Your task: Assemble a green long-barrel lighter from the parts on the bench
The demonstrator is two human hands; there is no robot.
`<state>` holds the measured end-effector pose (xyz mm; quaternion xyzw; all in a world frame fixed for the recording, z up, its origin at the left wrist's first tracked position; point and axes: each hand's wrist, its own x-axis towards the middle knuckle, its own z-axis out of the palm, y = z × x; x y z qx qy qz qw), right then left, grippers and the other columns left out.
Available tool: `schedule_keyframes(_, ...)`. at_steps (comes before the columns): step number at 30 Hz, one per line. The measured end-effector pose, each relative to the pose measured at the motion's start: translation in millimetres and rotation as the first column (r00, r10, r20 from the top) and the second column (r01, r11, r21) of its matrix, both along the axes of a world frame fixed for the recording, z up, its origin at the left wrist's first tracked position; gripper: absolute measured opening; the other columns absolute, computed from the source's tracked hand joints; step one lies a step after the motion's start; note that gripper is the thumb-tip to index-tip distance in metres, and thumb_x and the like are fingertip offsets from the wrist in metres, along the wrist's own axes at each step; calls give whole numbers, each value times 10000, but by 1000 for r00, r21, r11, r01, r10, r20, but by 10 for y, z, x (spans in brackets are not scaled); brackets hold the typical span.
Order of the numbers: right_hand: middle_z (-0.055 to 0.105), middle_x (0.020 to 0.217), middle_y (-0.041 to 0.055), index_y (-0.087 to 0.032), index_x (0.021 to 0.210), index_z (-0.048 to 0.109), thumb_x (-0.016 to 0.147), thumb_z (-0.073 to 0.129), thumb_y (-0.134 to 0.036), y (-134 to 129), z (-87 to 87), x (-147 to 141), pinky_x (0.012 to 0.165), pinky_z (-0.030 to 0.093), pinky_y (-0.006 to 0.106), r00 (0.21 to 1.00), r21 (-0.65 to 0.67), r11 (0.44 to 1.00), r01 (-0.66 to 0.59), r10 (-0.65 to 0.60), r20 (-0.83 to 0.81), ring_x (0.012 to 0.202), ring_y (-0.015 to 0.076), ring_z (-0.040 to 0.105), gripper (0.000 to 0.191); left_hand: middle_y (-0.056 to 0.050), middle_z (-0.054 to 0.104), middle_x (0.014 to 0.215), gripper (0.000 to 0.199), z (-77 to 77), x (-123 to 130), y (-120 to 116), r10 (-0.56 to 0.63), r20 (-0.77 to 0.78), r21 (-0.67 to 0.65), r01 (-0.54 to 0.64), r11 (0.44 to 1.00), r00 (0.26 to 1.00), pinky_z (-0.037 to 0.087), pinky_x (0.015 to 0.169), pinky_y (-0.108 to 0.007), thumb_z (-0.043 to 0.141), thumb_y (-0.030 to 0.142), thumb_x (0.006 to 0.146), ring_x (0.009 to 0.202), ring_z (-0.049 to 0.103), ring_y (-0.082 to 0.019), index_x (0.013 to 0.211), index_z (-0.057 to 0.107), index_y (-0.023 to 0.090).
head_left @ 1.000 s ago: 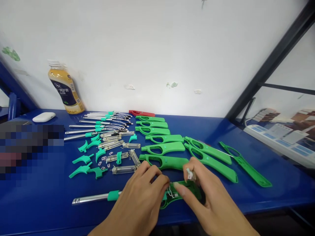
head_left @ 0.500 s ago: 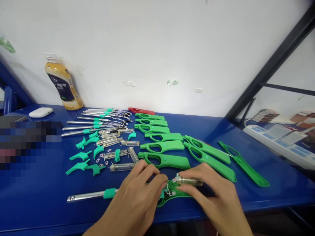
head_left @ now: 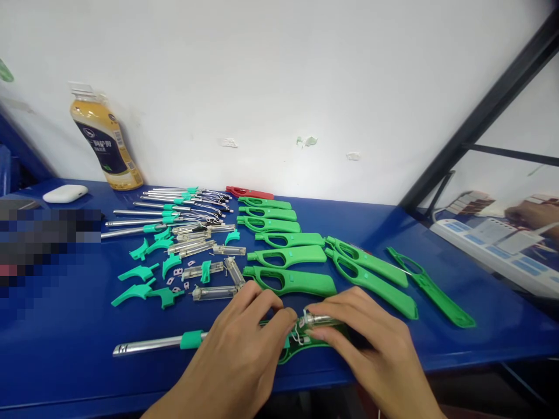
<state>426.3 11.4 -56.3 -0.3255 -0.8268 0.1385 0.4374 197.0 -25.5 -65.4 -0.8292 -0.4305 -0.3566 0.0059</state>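
Note:
On the front of the table lies a green lighter casing half (head_left: 301, 351), open side up, with white wire in it. A silver lighter tube (head_left: 148, 345) with a teal collar sticks out to its left. My left hand (head_left: 244, 343) is closed on the casing's trigger end, and its fingers partly hide it. Between thumb and fingers, my right hand (head_left: 375, 337) pinches a clear fuel tank (head_left: 321, 319) over the casing's handle. How deep the tank sits is hidden. A small pale piece (head_left: 301, 321) shows at the tank's left end.
Several green casings (head_left: 297, 283) lie behind my hands, with one red casing (head_left: 248, 192). Leftward are loose fuel tanks (head_left: 213, 293), teal triggers (head_left: 133, 292) and metal tubes (head_left: 144, 223). A bottle (head_left: 109, 145) stands by the wall. Another person's hand (head_left: 537, 209) appears far right.
My right hand has shifted slightly left and lower with the fuel tank, closer to the casing. My left hand keeps its hold. A person's hand has come into view at far right.

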Motion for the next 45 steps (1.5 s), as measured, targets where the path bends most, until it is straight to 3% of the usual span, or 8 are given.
schedule_keyframes(13,803,990,-30,-257,1136,788,1003,820,-182,3,5,5,803,603,215,999,48,999,-11,10,38,885,126,728,156,-70,672,1001,239,-3,5,-1,-11,-26,36,12,999,1000,557,816,-405,514,-11,1053,882,550,-222,1104,668,164)
schedule_keyframes(26,787,1003,9,-212,1197,808,991,811,-117,-2,-33,8,764,602,235,998,113,992,-58,55,36,853,127,692,226,-79,734,1047,318,-9,29,-17,-25,-143,193,53,980,989,518,1001,-422,524,-84,975,977,616,-237,1163,714,89)
schedule_keyframes(31,793,1009,6,-218,1215,810,999,812,-139,-4,-40,13,763,602,234,998,106,993,-57,53,36,855,122,693,230,-81,731,1052,331,33,11,-12,-32,-132,202,58,978,991,528,954,-397,485,-74,1009,955,607,-226,1176,710,103)
schedule_keyframes(36,815,1016,-3,-230,1220,813,1003,805,-142,-20,-28,35,794,621,235,1000,106,994,-23,21,18,869,126,734,234,-64,743,1006,227,19,-9,32,-3,-62,101,10,995,998,544,860,-427,517,46,1105,896,619,-233,1165,714,142)
schedule_keyframes(40,841,1021,-12,-231,1173,817,996,809,-130,-5,-22,32,806,631,248,999,120,992,-32,34,-7,857,129,760,204,-73,735,1000,293,8,-12,34,-23,-65,92,29,995,998,546,832,-414,493,-47,1051,900,609,-227,1129,710,133)
schedule_keyframes(45,844,1027,-7,-226,1193,825,1000,803,-123,15,-30,32,791,629,245,999,141,989,-39,39,6,850,128,759,220,-96,712,1018,309,11,-3,-10,-20,-91,189,37,981,996,544,884,-425,528,-99,979,939,576,-236,1153,700,90)
